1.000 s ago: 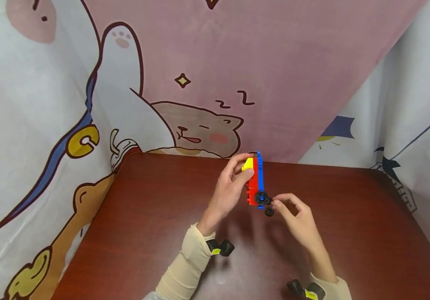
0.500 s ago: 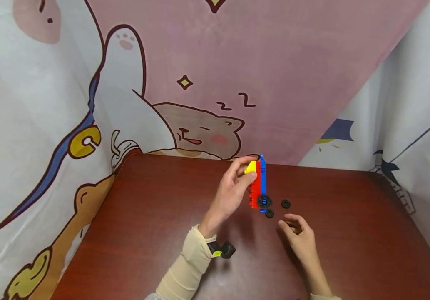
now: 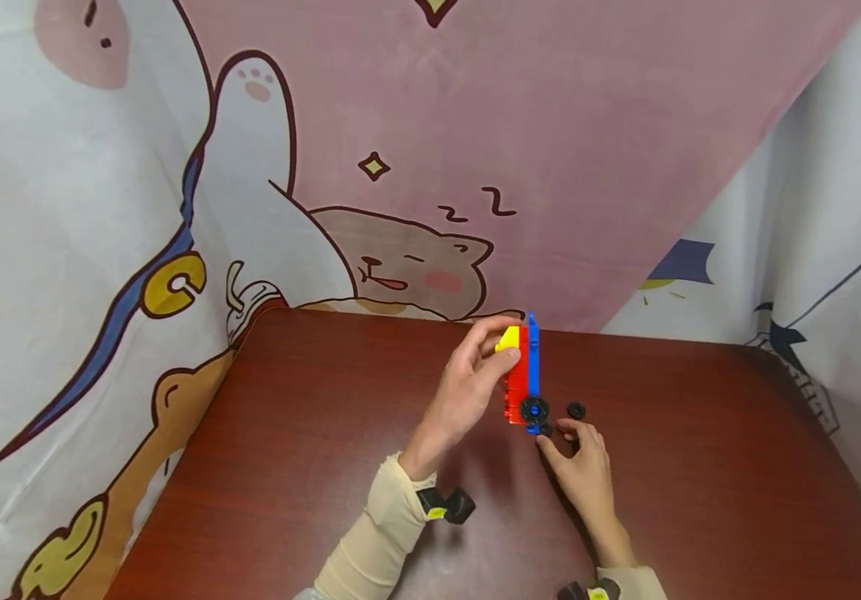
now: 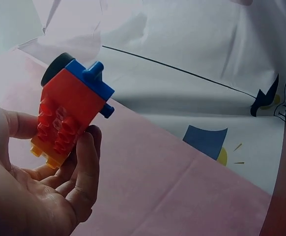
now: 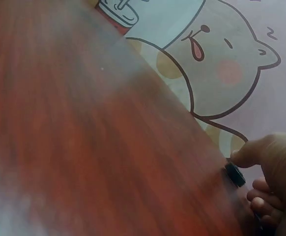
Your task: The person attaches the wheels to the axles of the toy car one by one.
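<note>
My left hand [image 3: 463, 396] grips a toy vehicle [image 3: 518, 383] of red, blue and yellow building bricks, held up over the table. One black wheel [image 3: 534, 399] sits on its blue base; the left wrist view shows studs on the red brick [image 4: 67, 105] and a blue peg [image 4: 93, 72]. My right hand [image 3: 583, 475] is low by the table, thumb and fingers apart around a small loose black wheel [image 3: 546, 430]. In the right wrist view that wheel [image 5: 235, 174] lies close to the thumb; contact is unclear. Another loose wheel [image 3: 576, 410] lies just beyond the fingers.
The dark red-brown table [image 3: 310, 400] reaches back to a printed cloth [image 3: 415, 258] with cartoon animals. More cloth hangs at both sides. A black camera mount [image 3: 448, 505] sits on the left wrist.
The right hand has let go of a small black wheel, which now lies on the table. It drew back, then moved left to the other loose wheel. The left hand keeps its grip.
</note>
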